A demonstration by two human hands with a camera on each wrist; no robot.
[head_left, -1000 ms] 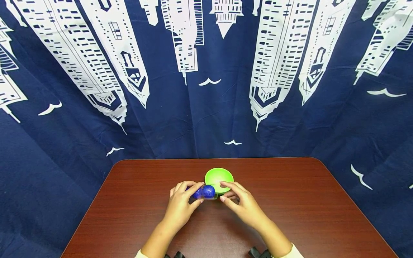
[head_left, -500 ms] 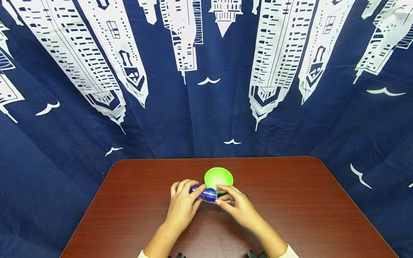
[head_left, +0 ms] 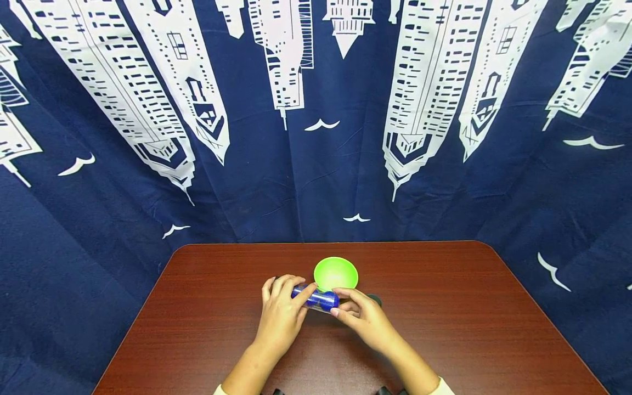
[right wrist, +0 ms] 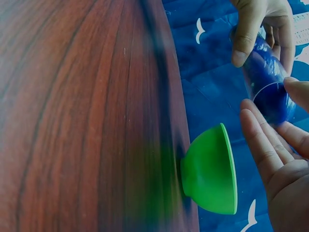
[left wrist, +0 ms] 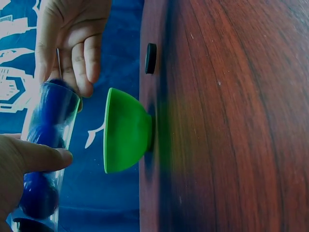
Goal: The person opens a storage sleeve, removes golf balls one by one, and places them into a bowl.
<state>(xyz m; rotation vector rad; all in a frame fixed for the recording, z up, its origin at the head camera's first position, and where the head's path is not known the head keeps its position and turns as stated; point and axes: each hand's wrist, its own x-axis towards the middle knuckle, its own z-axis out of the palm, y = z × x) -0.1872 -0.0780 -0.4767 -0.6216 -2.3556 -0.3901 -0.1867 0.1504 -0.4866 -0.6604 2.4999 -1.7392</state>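
A clear tube [left wrist: 54, 111] of blue balls [left wrist: 39, 195] is gripped by the left hand [head_left: 279, 317]. The end ball [right wrist: 271, 104] is touched by the right hand [head_left: 369, 322]; whether pinched cannot be told.

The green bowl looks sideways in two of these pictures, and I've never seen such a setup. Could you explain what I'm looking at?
No machine here: just a person's two bare hands. One picture comes from a camera on the head, looking forward and down; the other two come from wrist cameras, which show things turned sideways. On the brown table stands the green bowl, upright, with a dark disc lying nearby. The left hand has its grip on a clear tube of blue balls, held above the table. The right hand is at the tube's end, where one ball pokes out. Behind hangs patterned blue cloth.
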